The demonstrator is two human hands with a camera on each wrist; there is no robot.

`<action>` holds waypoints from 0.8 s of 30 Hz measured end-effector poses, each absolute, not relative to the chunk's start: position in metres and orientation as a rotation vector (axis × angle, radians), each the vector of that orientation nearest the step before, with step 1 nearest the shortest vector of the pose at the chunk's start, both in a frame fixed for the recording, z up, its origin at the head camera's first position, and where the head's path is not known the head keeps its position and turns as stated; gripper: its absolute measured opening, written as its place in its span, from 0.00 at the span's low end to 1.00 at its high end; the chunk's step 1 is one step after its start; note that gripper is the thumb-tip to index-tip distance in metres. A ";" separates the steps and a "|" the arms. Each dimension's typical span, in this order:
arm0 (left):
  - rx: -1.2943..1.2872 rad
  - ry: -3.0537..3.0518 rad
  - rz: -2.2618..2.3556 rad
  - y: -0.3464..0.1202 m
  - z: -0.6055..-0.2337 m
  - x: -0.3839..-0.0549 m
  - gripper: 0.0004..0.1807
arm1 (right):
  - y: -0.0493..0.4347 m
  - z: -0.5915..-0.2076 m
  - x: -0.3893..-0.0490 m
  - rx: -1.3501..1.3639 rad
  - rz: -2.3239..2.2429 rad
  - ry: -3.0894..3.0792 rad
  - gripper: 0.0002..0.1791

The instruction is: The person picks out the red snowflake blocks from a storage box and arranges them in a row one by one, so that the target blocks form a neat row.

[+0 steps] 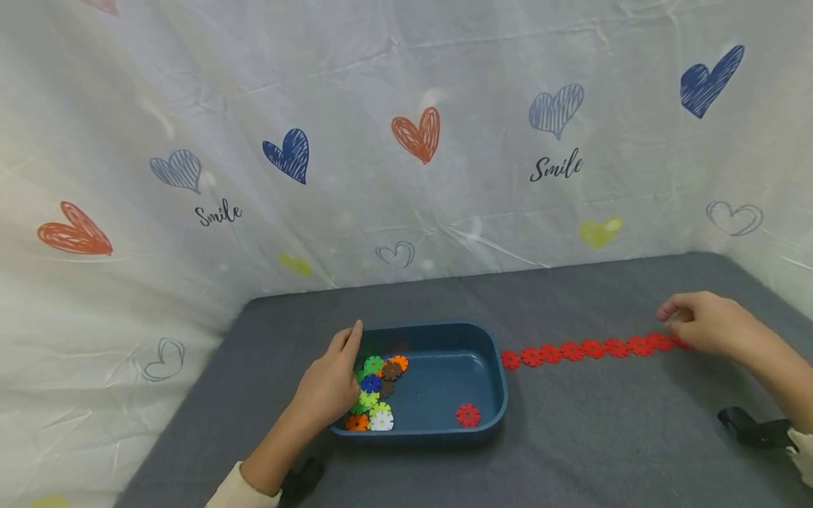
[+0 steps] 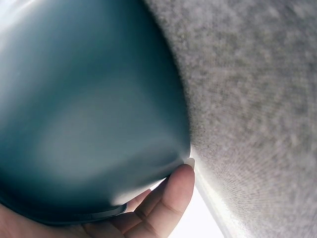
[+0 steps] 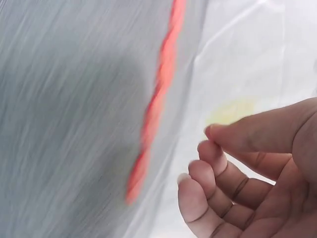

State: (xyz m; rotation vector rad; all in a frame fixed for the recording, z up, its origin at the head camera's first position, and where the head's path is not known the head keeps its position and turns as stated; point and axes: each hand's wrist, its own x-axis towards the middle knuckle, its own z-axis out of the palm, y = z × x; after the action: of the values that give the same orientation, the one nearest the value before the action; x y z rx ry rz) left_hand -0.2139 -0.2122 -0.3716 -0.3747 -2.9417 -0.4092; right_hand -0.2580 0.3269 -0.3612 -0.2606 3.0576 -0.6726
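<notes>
My left hand [image 1: 327, 384] grips the left end of a blue plastic bin [image 1: 438, 432]; in the left wrist view its fingers [image 2: 178, 191] curl against the bin's outer wall [image 2: 94, 114]. Inside, on the left, lie snowflake discs in green, orange, brown, blue and white, partly behind the hand. One red disc [image 1: 468, 415] lies alone at the bin's right. A row of red snowflake discs [image 1: 593, 348] runs rightward from the bin. Over its far right end hovers my right hand [image 1: 714, 324], fingers loosely bent, with nothing seen in them. That hand covers the row's end in the head view.
Grey cloth [image 1: 571, 437] covers the table. A white curtain [image 1: 356, 226] printed with hearts hangs behind and at both sides. A black strap-like object [image 1: 756, 429] shows by the right forearm, and a dark one [image 1: 303, 478] by the left wrist.
</notes>
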 end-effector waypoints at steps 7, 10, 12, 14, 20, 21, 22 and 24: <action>-0.375 -2.935 -0.401 -0.212 -0.372 -0.214 0.40 | 0.254 -0.341 -0.249 -0.624 -0.757 3.007 0.06; -0.378 -2.932 -0.399 -0.212 -0.373 -0.214 0.40 | 0.222 -0.332 -0.245 -0.807 -0.865 2.899 0.05; -0.379 -2.932 -0.397 -0.212 -0.373 -0.214 0.40 | 0.202 -0.327 -0.243 -0.933 -0.935 2.801 0.06; -0.377 -2.933 -0.396 -0.212 -0.374 -0.214 0.40 | 0.183 -0.323 -0.241 -1.045 -0.973 2.722 0.06; -0.372 -2.934 -0.396 -0.212 -0.374 -0.214 0.41 | 0.132 -0.322 -0.240 -1.320 -0.903 2.679 0.09; -0.373 -2.933 -0.396 -0.212 -0.374 -0.214 0.41 | 0.125 -0.323 -0.239 -1.358 -0.877 2.676 0.09; -0.374 -2.931 -0.396 -0.212 -0.374 -0.214 0.41 | 0.118 -0.324 -0.239 -1.393 -0.852 2.667 0.08; -0.373 -2.930 -0.395 -0.212 -0.374 -0.214 0.41 | 0.104 -0.326 -0.238 -1.460 -0.797 2.646 0.08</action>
State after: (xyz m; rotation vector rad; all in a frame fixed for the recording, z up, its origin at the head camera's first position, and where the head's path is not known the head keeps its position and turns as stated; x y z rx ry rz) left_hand -0.2141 -0.2120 -0.3736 -0.3734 -2.9298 -0.3948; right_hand -0.2380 0.1042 -0.3265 -1.4597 2.6463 -0.7967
